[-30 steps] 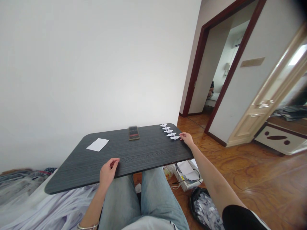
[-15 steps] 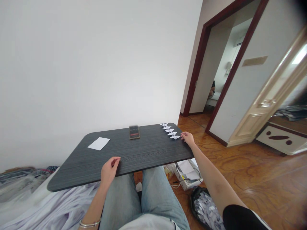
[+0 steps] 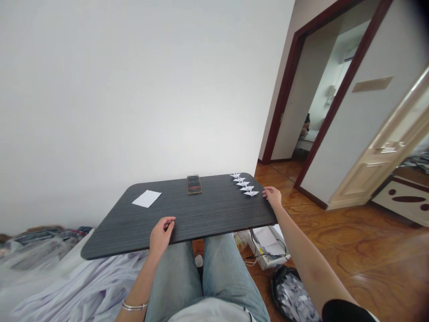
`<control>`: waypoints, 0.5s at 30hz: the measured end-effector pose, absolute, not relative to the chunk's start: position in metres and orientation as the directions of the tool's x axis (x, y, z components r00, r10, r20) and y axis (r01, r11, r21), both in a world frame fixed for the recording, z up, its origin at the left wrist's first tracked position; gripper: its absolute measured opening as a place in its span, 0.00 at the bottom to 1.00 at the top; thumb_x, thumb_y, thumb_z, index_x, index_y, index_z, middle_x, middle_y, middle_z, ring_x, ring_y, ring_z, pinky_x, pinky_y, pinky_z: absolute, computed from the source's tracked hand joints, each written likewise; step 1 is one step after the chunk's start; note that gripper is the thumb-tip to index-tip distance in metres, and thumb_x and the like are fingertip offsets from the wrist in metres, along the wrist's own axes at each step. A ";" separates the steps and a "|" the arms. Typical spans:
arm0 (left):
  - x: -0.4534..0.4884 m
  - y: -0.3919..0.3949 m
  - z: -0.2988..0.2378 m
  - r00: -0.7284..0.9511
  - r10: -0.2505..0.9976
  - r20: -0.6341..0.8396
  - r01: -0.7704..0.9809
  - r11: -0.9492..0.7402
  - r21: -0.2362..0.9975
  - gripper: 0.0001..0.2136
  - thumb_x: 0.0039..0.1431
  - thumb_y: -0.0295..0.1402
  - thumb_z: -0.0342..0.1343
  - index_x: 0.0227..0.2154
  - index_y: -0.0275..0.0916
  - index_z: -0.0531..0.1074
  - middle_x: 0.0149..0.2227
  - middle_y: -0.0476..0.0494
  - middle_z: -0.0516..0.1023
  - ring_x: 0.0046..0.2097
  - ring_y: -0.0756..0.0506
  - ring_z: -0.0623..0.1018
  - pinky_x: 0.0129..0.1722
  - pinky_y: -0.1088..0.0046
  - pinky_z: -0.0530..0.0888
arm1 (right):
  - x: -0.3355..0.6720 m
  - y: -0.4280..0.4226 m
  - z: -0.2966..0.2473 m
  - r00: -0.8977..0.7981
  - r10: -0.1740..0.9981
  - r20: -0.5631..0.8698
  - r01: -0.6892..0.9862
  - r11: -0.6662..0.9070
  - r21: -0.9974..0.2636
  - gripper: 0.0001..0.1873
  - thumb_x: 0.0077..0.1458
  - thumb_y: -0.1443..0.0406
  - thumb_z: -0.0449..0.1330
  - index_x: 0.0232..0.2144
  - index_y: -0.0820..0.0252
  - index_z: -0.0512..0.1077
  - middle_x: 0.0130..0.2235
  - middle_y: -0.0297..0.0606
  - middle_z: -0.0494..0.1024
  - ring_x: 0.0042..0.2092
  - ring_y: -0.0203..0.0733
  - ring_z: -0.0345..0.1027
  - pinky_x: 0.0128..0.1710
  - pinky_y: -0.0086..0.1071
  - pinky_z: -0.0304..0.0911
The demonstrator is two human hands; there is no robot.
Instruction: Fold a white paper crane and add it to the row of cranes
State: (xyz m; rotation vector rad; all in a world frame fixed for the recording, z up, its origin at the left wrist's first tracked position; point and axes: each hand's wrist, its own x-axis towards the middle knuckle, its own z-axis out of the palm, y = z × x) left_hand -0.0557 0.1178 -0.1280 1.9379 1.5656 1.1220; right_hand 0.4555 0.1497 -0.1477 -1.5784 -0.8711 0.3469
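A dark wood-grain table [image 3: 208, 214] stands over my lap. Along its right edge runs a row of several small white folded paper cranes [image 3: 244, 184]. My right hand [image 3: 273, 197] rests at the table's right edge just beside the nearest crane, fingers loosely curled, apart from the crane and holding nothing. My left hand [image 3: 161, 233] rests on the table's near edge with fingers curled over it. A flat white sheet of paper [image 3: 146, 198] lies at the far left, and a phone [image 3: 194, 184] lies at the far middle.
A white wall rises behind the table. Crumpled bedding [image 3: 60, 286] lies at the left. Under the table's right side sit a white box [image 3: 268, 243] and a black bag of paper scraps [image 3: 295, 295]. An open doorway [image 3: 315, 107] and wooden floor are at the right.
My right hand has drawn back a little from the nearest crane toward the table's edge. The view has shifted slightly; the left hand stays on the near edge.
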 end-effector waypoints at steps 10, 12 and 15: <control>-0.059 0.119 -0.133 0.128 0.912 0.390 0.764 -0.341 0.547 0.19 0.56 0.38 0.48 0.49 0.39 0.67 0.56 0.39 0.66 0.59 0.40 0.62 0.57 0.58 0.58 | 0.394 0.098 -0.155 0.696 0.664 0.275 0.240 0.146 -0.960 0.10 0.45 0.60 0.54 0.28 0.62 0.66 0.19 0.35 0.71 0.19 0.36 0.67 0.19 0.28 0.66; -0.057 0.119 -0.133 0.146 0.927 0.346 0.818 -0.309 0.484 0.22 0.56 0.40 0.48 0.52 0.38 0.64 0.59 0.38 0.62 0.61 0.38 0.57 0.58 0.55 0.55 | 0.366 0.092 -0.157 0.644 0.708 0.289 0.258 0.155 -0.954 0.13 0.45 0.58 0.54 0.28 0.62 0.67 0.21 0.36 0.73 0.21 0.38 0.70 0.20 0.30 0.67; -0.051 0.116 -0.130 0.122 0.954 0.272 0.895 -0.224 0.385 0.26 0.57 0.44 0.45 0.57 0.38 0.58 0.62 0.39 0.56 0.63 0.37 0.52 0.59 0.52 0.51 | 0.319 0.093 -0.157 0.539 0.778 0.321 0.321 0.163 -0.933 0.15 0.47 0.57 0.53 0.31 0.63 0.69 0.27 0.41 0.76 0.30 0.43 0.73 0.27 0.34 0.70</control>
